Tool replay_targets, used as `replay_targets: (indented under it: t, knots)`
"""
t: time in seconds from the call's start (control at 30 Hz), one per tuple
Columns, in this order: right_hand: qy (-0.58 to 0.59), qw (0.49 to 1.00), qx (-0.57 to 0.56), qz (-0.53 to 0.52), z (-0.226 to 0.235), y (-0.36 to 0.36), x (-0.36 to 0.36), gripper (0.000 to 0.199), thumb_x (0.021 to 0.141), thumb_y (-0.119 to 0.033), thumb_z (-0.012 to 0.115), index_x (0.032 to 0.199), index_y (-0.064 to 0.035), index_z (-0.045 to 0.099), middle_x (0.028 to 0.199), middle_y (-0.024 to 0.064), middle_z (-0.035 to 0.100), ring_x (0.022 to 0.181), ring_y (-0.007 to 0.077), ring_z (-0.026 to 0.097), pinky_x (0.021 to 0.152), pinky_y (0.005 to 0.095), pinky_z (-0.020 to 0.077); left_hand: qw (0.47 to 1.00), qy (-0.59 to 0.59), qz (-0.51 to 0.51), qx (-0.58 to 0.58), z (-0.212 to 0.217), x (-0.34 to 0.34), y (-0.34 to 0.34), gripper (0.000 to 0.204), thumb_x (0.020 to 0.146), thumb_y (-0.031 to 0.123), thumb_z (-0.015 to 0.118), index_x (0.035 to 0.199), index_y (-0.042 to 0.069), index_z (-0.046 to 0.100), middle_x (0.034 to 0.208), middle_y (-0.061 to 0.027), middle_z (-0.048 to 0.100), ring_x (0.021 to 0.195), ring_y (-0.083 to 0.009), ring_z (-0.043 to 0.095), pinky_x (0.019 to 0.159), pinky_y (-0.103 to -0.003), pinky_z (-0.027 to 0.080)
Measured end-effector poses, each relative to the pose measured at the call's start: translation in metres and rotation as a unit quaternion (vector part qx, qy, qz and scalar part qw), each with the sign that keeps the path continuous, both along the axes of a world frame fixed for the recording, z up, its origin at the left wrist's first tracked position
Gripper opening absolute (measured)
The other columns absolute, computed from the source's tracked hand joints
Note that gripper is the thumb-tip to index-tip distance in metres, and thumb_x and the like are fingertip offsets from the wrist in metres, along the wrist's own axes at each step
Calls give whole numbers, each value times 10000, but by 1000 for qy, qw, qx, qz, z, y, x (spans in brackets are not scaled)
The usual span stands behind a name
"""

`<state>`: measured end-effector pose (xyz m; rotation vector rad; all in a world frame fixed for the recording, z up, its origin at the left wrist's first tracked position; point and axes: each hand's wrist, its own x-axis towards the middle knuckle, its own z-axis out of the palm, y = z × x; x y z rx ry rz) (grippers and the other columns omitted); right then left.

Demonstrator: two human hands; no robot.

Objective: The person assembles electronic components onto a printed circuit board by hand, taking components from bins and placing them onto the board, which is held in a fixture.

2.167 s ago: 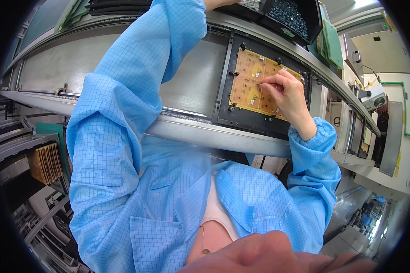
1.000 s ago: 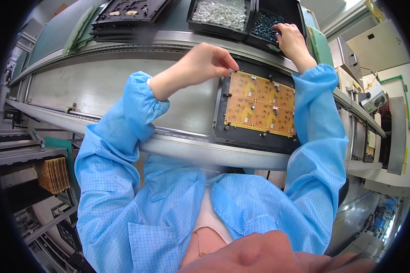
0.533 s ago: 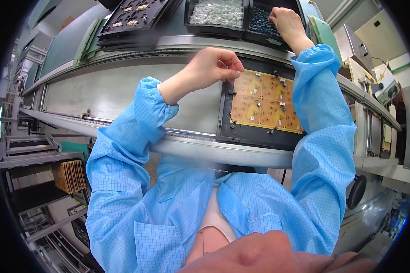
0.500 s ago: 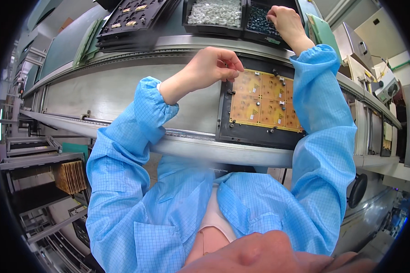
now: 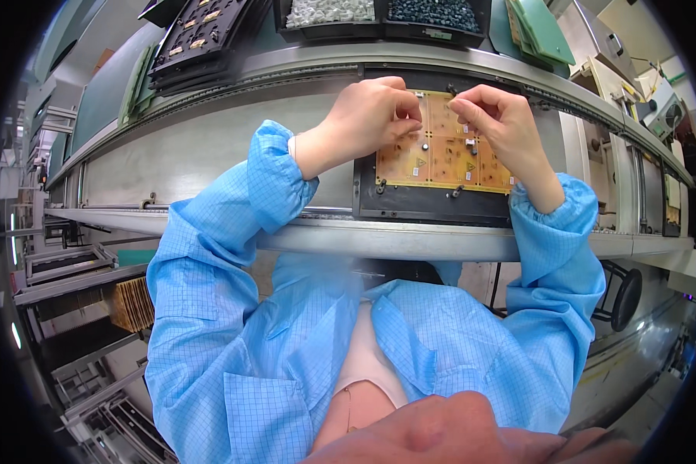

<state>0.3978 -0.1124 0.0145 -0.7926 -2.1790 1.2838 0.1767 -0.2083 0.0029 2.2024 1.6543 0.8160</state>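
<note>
A yellow-orange circuit board panel (image 5: 448, 158) lies in a black carrier frame (image 5: 433, 206) on the rail line in front of me. Small white and dark parts stand on it. My left hand (image 5: 370, 120) hovers over the panel's left side, its thumb and fingertips pinched together; whatever they hold is too small to make out. Above the panel's upper right, my right hand (image 5: 506, 127) pinches thumb against index finger, and what is between them cannot be seen. Both forearms wear blue checked sleeves.
Past the rail stand a bin of white parts (image 5: 329, 12) and a bin of dark blue parts (image 5: 433, 14). Black trays (image 5: 201, 39) are stacked at the far left. Green sheets (image 5: 540, 31) lean at the far right. A metal rail (image 5: 394, 238) runs along the near edge.
My right hand has come back from the bin of dark blue parts to above the panel. My left hand has shifted slightly over the panel's left side, still pinched.
</note>
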Motion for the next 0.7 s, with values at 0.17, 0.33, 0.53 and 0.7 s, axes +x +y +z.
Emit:
replay_targets:
  t: [0.17, 0.33, 0.53, 0.7]
  knots:
    - [68, 993, -97, -17, -10, -1, 6, 209, 968, -179, 675, 1044, 12, 710, 825, 14, 678, 725, 68, 608, 654, 216, 513, 999, -19, 31, -10, -22, 9, 1, 136, 785, 239, 760, 860, 125, 758, 884, -56, 643, 801, -251, 662, 691, -363, 531]
    - [86, 989, -117, -10, -6, -2, 5, 211, 971, -181, 671, 1055, 8, 711, 869, 33, 700, 748, 75, 624, 684, 230, 536, 997, -53, 42, 37, -29, 11, -1, 136, 779, 248, 768, 818, 118, 760, 862, -62, 650, 765, -257, 670, 685, -368, 540]
    - [74, 989, -127, -6, -8, 0, 7, 226, 975, -200, 667, 1056, 6, 713, 856, 29, 692, 735, 72, 613, 681, 227, 526, 995, -79, 44, 37, -37, 12, 1, 149, 773, 251, 774, 802, 107, 752, 837, -71, 651, 741, -263, 673, 673, -366, 550]
    - [78, 983, -168, -5, -12, 2, 9, 232, 981, -204, 657, 1064, 6, 709, 842, 21, 677, 732, 70, 603, 674, 222, 514, 997, -31, 53, 43, -35, 17, -2, 133, 786, 255, 764, 820, 128, 746, 871, -35, 639, 842, -231, 636, 754, -380, 478]
